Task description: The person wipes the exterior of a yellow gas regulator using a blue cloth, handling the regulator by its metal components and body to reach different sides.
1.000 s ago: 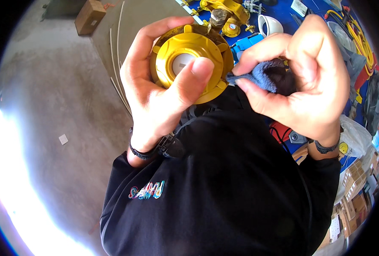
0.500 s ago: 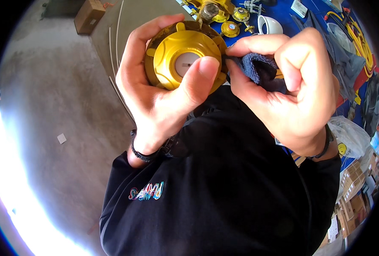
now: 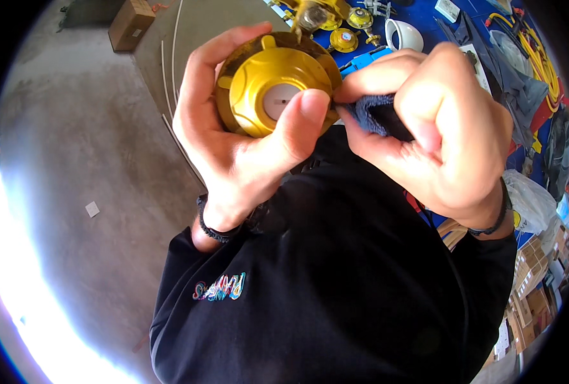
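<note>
My left hand (image 3: 246, 141) is wrapped round a yellow gas regulator (image 3: 246, 96), a round metal body with a pale disc in the middle of its cap. The thumb lies across the cap's front and the fingers go round the far rim. In my right hand (image 3: 444, 128) a folded dark blue cloth (image 3: 369, 115) is pinched between thumb and forefinger. Its tip meets the regulator's right side, where the fingertips hide the exact contact.
Behind my hands, a blue table (image 3: 419, 16) bears more yellow regulators (image 3: 343, 40), a white curved fitting (image 3: 405, 36), yellow hose (image 3: 540, 64) and grey cloth (image 3: 489, 54). A clear plastic bag (image 3: 531, 198) lies at right. A cardboard box (image 3: 131, 25) stands on the floor at far left.
My right hand has shifted slightly, and the cloth sits a little further left and lower. A blue object on the table now shows beside it. The left hand keeps its grip.
</note>
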Action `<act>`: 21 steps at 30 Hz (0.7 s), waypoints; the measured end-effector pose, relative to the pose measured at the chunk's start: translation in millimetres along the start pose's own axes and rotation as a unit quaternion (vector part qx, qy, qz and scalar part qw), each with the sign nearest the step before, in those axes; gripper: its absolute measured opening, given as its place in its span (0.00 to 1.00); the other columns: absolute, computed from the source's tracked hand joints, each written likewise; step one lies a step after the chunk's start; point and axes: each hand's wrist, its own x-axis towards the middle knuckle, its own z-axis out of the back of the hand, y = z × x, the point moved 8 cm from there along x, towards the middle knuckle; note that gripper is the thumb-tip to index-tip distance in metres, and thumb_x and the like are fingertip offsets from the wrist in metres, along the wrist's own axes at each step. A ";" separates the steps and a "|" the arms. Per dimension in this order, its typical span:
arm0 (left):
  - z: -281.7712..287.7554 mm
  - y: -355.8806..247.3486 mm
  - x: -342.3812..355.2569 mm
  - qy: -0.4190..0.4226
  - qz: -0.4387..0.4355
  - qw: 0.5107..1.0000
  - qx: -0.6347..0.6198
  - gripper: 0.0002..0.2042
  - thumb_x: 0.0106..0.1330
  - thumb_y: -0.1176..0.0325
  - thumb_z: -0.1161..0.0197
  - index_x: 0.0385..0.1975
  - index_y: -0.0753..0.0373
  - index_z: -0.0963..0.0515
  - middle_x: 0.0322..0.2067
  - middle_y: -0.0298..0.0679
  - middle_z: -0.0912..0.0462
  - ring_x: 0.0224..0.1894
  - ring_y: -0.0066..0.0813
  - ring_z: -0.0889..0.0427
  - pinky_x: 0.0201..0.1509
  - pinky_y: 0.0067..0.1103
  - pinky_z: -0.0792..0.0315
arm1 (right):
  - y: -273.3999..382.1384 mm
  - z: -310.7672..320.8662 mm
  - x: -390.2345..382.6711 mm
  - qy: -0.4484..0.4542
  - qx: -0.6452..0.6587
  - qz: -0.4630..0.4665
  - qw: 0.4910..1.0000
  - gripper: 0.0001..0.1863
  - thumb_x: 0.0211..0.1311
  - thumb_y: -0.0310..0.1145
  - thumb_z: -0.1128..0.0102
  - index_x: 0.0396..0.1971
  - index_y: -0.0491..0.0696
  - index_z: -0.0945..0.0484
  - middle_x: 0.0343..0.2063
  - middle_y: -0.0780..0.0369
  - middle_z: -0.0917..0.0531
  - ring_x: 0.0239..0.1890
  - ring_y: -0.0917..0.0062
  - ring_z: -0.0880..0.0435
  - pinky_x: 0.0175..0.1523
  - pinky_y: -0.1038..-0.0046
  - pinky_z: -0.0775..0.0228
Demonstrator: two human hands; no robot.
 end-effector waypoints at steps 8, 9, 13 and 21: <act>7.9 -8.1 -3.1 -0.049 -0.073 0.994 0.061 0.38 0.53 0.49 0.24 0.57 0.71 0.29 0.43 0.46 0.18 0.45 0.32 0.17 0.53 0.25 0.25 | -12.8 -5.6 0.5 -0.086 0.086 -0.073 0.990 0.28 0.36 0.13 0.25 0.22 0.48 0.41 0.25 0.59 0.16 0.23 0.79 0.21 0.29 0.82 0.29; 9.2 -9.2 -5.5 -0.065 -0.084 0.993 0.059 0.38 0.53 0.49 0.24 0.57 0.71 0.29 0.43 0.46 0.18 0.45 0.33 0.17 0.53 0.25 0.25 | -13.5 -7.2 1.0 -0.087 0.093 -0.074 0.989 0.28 0.36 0.13 0.25 0.21 0.48 0.41 0.25 0.60 0.16 0.23 0.79 0.21 0.29 0.82 0.29; 7.9 -10.9 -6.3 -0.082 -0.097 0.990 0.056 0.39 0.52 0.49 0.23 0.56 0.71 0.29 0.43 0.47 0.18 0.45 0.34 0.17 0.53 0.25 0.25 | -19.5 -8.4 2.1 -0.068 0.102 -0.071 0.990 0.28 0.36 0.13 0.25 0.21 0.48 0.41 0.24 0.60 0.17 0.23 0.78 0.21 0.29 0.81 0.29; 0.8 3.1 -6.2 0.001 -0.006 1.000 0.004 0.37 0.51 0.48 0.26 0.55 0.70 0.27 0.45 0.44 0.19 0.47 0.31 0.19 0.53 0.24 0.26 | -8.0 -6.7 -0.9 0.039 0.053 -0.017 0.998 0.28 0.33 0.11 0.26 0.20 0.48 0.41 0.23 0.61 0.18 0.23 0.76 0.21 0.29 0.80 0.28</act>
